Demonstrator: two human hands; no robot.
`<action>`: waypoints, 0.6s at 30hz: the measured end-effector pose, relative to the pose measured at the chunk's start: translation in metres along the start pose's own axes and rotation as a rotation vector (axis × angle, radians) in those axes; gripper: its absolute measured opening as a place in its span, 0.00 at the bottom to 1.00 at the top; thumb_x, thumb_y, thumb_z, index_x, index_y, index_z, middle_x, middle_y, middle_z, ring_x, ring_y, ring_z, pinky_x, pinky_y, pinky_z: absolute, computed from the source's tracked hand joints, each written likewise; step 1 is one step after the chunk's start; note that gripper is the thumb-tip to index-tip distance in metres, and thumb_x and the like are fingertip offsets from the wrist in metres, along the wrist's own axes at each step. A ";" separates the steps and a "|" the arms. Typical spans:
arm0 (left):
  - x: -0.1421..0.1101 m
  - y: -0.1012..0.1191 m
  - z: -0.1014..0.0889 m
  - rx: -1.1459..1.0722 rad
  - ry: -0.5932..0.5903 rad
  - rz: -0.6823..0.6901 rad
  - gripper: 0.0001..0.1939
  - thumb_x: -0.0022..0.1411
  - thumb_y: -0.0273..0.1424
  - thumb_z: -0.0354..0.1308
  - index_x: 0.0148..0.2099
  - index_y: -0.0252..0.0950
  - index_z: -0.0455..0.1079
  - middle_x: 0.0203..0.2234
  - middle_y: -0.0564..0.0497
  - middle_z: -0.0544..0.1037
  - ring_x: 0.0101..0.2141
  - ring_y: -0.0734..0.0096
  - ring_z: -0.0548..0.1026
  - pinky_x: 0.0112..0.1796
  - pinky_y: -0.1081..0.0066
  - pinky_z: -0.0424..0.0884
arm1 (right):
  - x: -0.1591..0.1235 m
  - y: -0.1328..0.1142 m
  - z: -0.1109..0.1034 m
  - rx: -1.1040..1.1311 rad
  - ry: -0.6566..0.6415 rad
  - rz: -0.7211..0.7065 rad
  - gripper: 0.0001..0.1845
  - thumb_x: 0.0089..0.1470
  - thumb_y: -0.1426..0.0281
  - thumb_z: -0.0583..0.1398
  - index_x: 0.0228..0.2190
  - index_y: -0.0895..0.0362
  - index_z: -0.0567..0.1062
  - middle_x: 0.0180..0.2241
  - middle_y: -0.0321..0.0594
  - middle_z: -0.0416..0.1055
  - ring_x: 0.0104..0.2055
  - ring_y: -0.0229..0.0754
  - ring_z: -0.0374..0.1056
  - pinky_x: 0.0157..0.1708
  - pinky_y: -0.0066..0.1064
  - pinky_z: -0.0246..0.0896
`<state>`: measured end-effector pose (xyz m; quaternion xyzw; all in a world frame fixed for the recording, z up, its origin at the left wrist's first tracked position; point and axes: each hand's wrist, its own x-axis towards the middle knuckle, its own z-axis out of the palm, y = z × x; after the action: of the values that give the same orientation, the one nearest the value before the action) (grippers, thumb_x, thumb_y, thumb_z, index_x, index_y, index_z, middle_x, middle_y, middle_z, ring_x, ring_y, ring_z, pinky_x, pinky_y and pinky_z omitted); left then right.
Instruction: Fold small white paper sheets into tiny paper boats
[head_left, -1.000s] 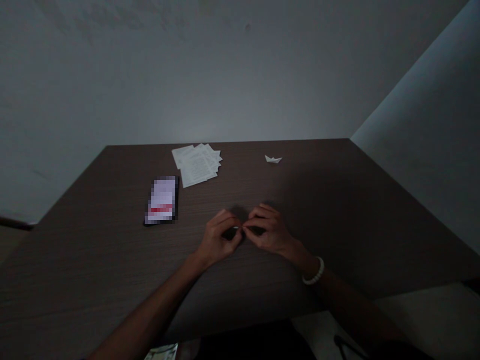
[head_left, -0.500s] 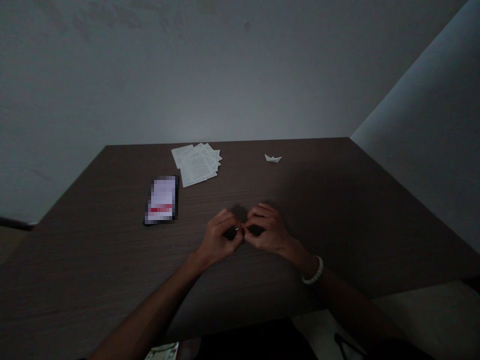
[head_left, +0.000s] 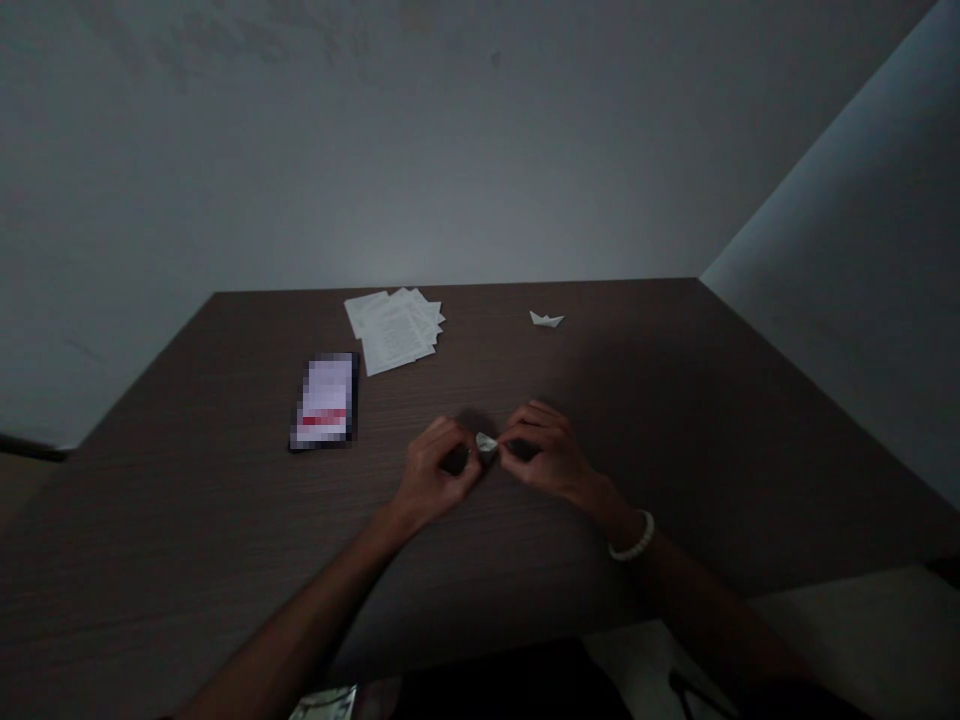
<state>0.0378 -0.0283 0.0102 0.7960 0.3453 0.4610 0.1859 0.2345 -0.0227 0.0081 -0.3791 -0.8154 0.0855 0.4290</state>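
A small folded piece of white paper (head_left: pixel 486 442) shows between my two hands, above the middle of the brown table. Its left end is pinched by the thumb and fingers of my left hand (head_left: pixel 441 465). My right hand (head_left: pixel 546 452), with a pale beaded bracelet (head_left: pixel 634 540) on the wrist, pinches the right end. The fingertips cover part of the paper, so its full shape is hidden. Farther back and to the right, a small white paper boat (head_left: pixel 547 319) rests on the table.
At the back left lies a fanned pile of printed paper sheets (head_left: pixel 397 335). A phone (head_left: pixel 325 402) with a lit, blurred screen is left of my hands. The table (head_left: pixel 675 420) meets a grey wall (head_left: pixel 480 150) at its far edge.
My hands have moved slightly apart, the right one shifting right. More of the white paper between them now shows. The phone, sheets and paper boat have stayed put.
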 end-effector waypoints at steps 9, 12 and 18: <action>-0.006 -0.005 0.000 -0.054 -0.045 -0.161 0.01 0.60 0.26 0.55 0.35 0.35 0.67 0.34 0.49 0.78 0.34 0.71 0.75 0.36 0.71 0.70 | 0.000 0.002 -0.002 -0.016 0.033 0.009 0.05 0.49 0.76 0.61 0.25 0.54 0.73 0.27 0.35 0.70 0.30 0.37 0.66 0.32 0.30 0.62; -0.006 -0.005 0.000 -0.082 -0.123 -0.158 0.02 0.63 0.26 0.53 0.37 0.36 0.66 0.37 0.48 0.78 0.38 0.69 0.76 0.40 0.69 0.70 | 0.000 0.000 -0.001 -0.027 0.031 0.012 0.05 0.50 0.75 0.61 0.25 0.54 0.72 0.26 0.35 0.70 0.30 0.37 0.67 0.32 0.30 0.62; -0.004 -0.004 0.001 -0.118 -0.191 -0.167 0.03 0.64 0.30 0.53 0.37 0.36 0.66 0.36 0.48 0.77 0.36 0.69 0.75 0.39 0.68 0.71 | -0.003 0.001 0.002 -0.035 0.038 -0.022 0.05 0.50 0.74 0.62 0.25 0.54 0.72 0.27 0.35 0.70 0.30 0.37 0.67 0.33 0.30 0.63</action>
<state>0.0358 -0.0283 0.0053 0.7925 0.3634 0.3854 0.3023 0.2344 -0.0237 0.0046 -0.3791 -0.8127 0.0594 0.4385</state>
